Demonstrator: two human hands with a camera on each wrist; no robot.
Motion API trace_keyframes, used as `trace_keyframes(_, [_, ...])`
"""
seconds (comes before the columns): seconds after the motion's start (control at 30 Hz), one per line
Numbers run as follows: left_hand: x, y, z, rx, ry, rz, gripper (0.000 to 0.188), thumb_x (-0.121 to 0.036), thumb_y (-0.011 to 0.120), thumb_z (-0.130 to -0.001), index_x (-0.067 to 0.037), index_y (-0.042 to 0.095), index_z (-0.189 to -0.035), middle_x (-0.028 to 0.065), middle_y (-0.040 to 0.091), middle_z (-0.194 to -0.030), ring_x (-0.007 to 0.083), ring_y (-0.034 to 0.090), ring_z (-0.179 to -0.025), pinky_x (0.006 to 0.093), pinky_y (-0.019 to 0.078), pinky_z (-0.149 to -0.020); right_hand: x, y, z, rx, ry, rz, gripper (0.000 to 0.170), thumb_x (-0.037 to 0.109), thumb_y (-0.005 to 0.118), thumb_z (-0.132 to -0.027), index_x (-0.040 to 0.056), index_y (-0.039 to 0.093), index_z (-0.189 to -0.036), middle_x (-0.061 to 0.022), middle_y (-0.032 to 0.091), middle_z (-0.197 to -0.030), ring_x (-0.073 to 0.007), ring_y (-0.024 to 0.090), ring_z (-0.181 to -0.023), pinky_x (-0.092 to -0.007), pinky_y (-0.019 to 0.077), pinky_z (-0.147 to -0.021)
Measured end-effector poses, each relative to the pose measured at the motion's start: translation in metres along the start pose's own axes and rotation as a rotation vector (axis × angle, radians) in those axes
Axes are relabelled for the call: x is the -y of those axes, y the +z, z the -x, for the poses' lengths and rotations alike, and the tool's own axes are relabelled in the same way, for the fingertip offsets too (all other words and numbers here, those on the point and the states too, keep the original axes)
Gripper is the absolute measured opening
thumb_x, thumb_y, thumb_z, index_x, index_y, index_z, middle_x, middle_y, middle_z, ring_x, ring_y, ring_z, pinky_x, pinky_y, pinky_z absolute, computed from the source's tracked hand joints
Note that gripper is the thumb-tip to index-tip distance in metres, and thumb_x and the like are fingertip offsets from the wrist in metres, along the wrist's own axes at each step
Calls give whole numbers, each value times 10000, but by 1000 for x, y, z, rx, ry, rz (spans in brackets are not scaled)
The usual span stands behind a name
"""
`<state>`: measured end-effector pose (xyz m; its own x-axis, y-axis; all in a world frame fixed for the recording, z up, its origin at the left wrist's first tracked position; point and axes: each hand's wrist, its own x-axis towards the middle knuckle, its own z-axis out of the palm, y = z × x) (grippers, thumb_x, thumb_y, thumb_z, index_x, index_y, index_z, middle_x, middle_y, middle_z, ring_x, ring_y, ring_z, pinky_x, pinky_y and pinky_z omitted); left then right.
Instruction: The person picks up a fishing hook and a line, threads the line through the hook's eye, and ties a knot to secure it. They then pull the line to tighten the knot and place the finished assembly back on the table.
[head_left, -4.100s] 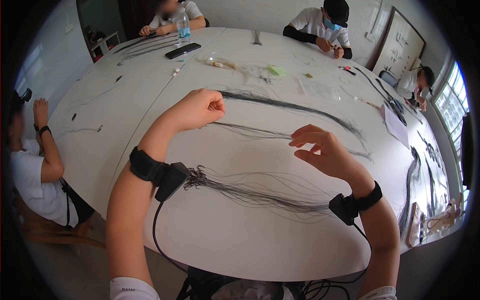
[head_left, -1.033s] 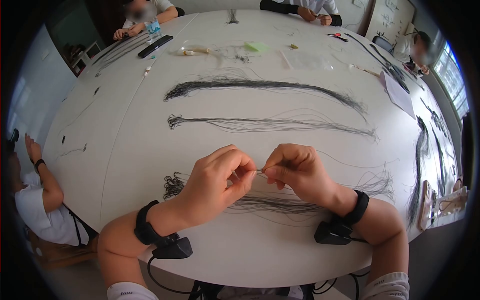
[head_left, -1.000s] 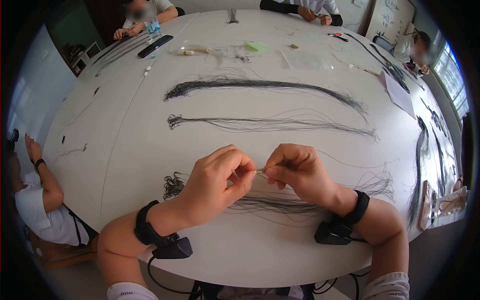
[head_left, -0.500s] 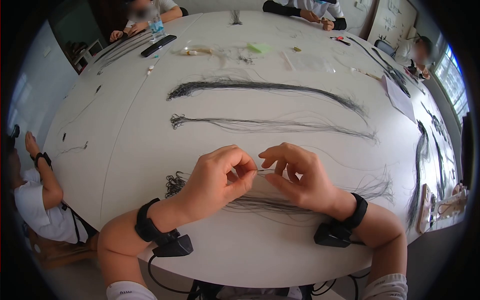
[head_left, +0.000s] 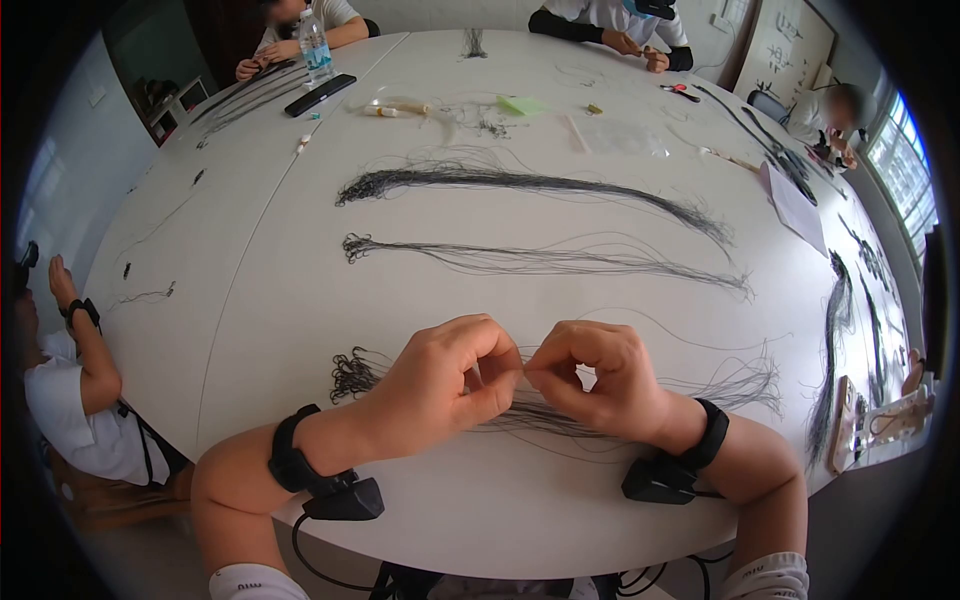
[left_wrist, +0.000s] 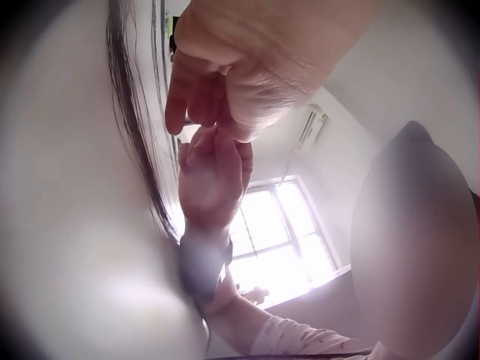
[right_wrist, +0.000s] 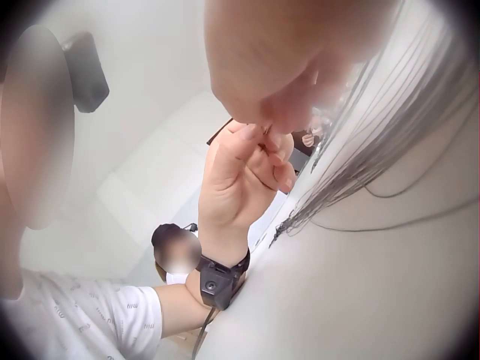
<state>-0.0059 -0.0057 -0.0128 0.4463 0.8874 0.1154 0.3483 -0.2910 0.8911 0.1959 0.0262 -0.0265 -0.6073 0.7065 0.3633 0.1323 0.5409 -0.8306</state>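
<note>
In the head view my left hand [head_left: 445, 375] and right hand [head_left: 605, 385] meet fingertip to fingertip above the nearest bundle of dark strands [head_left: 350, 374]. Both pinch a fine dark strand, mostly hidden by the fingers. The right wrist view shows a small dark bit between the left hand's [right_wrist: 240, 172] thumb and finger. Behind the hands lie a thin looped bundle [head_left: 440, 246] and a thicker bundle [head_left: 480, 178], both with curled ends at the left.
Across the white table [head_left: 270, 350] are a water bottle [head_left: 315, 50], a black phone [head_left: 320, 94], green paper [head_left: 522, 105], red-handled scissors [head_left: 680, 92] and a white sheet [head_left: 792, 208]. A clipboard [head_left: 850, 425] lies at the right edge. Several people sit around.
The right thumb and fingers, parted half a second ago, have closed together at the left fingertips. Both hands sit slightly lower in the head view.
</note>
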Motion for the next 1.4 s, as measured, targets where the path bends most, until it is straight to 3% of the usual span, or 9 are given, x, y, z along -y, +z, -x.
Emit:
trace_keyframes(0.13, [1,2,1,34,7,51,101,-76,586,-823,-14,506,-829,49,539,-789,122,524,-686,259,475,-569,-4,-1,2,37,-6,-54,51,7,648,-746,8,601,-763,-52,596,-667,-104,525,-500,-236,415,-466])
trace_keyframes(0.37, [-3,-3,0,89,24,-13,73,-71,556,-845,-17,510,-862,48,533,-822,99,531,-692,241,492,-605,-2,-2,1,48,6,-98,37,7,642,-773,3,611,-790,-54,608,-687,-90,540,-533,-230,426,-485])
trace_keyframes(0.43, [-2,-2,0,-14,109,-73,59,-47,569,-824,-23,520,-846,50,537,-812,110,536,-689,239,488,-596,-1,0,2,26,5,-115,27,2,637,-789,0,617,-807,-56,614,-700,-89,554,-552,-225,439,-496])
trace_keyframes(0.6, [-6,-4,-1,-59,167,-69,54,-17,580,-802,-26,530,-822,54,545,-804,119,542,-671,234,485,-592,4,0,4,-22,209,-366,28,-17,600,-837,-5,622,-849,-47,629,-748,-92,597,-641,-210,496,-570])
trace_keyframes(0.93, [-1,-4,-2,-137,207,-174,84,-21,597,-800,-25,520,-834,44,547,-810,115,569,-678,227,486,-540,-2,-3,4,-106,281,-299,22,5,593,-837,-3,603,-819,-34,611,-719,-83,562,-637,-219,470,-576])
trace_keyframes(1.03, [-2,-6,-2,-164,174,-182,77,-29,597,-807,-27,523,-831,41,557,-810,109,572,-670,219,477,-536,-3,-4,3,-181,300,-274,35,-16,594,-795,6,602,-821,-41,599,-695,-88,544,-627,-237,455,-577])
trace_keyframes(1.13, [0,-6,-3,-161,111,-94,72,-55,597,-823,-26,531,-826,35,564,-798,99,569,-656,216,467,-540,-2,-5,1,-130,253,-31,80,-15,599,-757,9,603,-833,-60,592,-718,-121,547,-641,-253,452,-587])
trace_keyframes(1.2, [1,-5,-4,-142,73,-46,76,-70,595,-833,-22,537,-827,34,570,-796,91,566,-654,216,465,-543,4,0,-4,-231,-8,78,112,4,636,-728,6,606,-836,-78,592,-760,-160,548,-650,-265,449,-587])
trace_keyframes(1.4, [2,-5,-3,-23,-89,184,116,-119,577,-868,-5,561,-861,16,574,-780,59,538,-660,215,461,-548,-2,5,-2,-157,-145,31,112,-22,657,-726,2,617,-828,-85,592,-768,-177,556,-672,-280,443,-595])
